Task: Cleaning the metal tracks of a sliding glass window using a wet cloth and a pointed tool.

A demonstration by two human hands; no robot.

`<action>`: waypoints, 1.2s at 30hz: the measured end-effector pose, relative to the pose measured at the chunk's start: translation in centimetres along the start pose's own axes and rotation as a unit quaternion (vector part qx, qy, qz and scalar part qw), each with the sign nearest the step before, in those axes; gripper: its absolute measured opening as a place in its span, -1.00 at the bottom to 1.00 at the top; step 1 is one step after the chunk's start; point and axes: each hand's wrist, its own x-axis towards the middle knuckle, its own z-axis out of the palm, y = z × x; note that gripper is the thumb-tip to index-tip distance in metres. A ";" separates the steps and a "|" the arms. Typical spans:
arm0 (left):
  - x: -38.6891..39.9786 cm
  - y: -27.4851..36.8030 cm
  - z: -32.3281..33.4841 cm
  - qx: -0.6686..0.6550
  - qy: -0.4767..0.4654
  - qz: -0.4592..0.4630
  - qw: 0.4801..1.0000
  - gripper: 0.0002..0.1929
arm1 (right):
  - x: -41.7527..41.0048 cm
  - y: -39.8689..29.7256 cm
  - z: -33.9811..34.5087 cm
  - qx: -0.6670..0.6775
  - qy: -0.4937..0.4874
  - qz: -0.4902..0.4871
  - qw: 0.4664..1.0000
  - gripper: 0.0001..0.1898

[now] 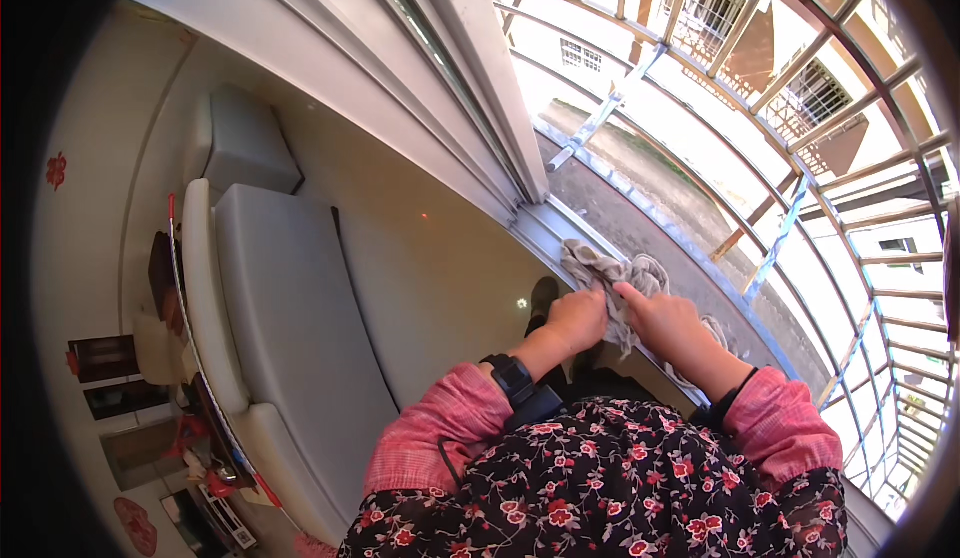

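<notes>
A crumpled greyish cloth (589, 259) lies bunched over the metal track of a sliding window (541, 229). My left hand (579, 321) grips its near side, the fingers curled into the folds. Beside it, my right hand (666, 324) is closed on another part, thumb stretched toward the left hand. Folds hide most of the fingertips. More greyish cloth (714, 328) shows on the outer side of my right wrist, along the sill.
White sliding window frames (480, 100) rise ahead of my hands. Outside the sill runs a ledge (600, 217) enclosed by a metal bar cage (780, 258). To the left stand a grey sofa (292, 295) and a long pole with red ends (187, 310). A shoe (544, 297) shows on the floor below.
</notes>
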 end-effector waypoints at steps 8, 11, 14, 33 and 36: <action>1.1 -5.1 -3.0 -0.027 0.119 -0.018 0.992 -0.75 | 8.3 -0.8 0.4 0.164 -0.047 0.025 0.985 -0.61; -0.7 -4.8 -0.4 -0.158 0.199 0.037 0.966 -0.68 | 6.0 0.9 1.5 0.174 -0.063 -0.024 0.983 -0.61; -2.1 -3.4 0.4 -0.159 0.168 0.005 0.973 -0.61 | 4.3 0.2 1.3 0.159 -0.082 -0.001 0.984 -0.61; -4.2 -1.2 4.4 -0.031 -0.034 0.254 0.966 -0.46 | -7.8 3.5 -1.5 0.045 -0.181 0.025 0.982 -0.58; -3.9 -2.1 3.9 -0.048 -0.007 0.239 0.970 -0.52 | -6.5 2.6 -0.5 0.050 -0.171 0.032 0.984 -0.58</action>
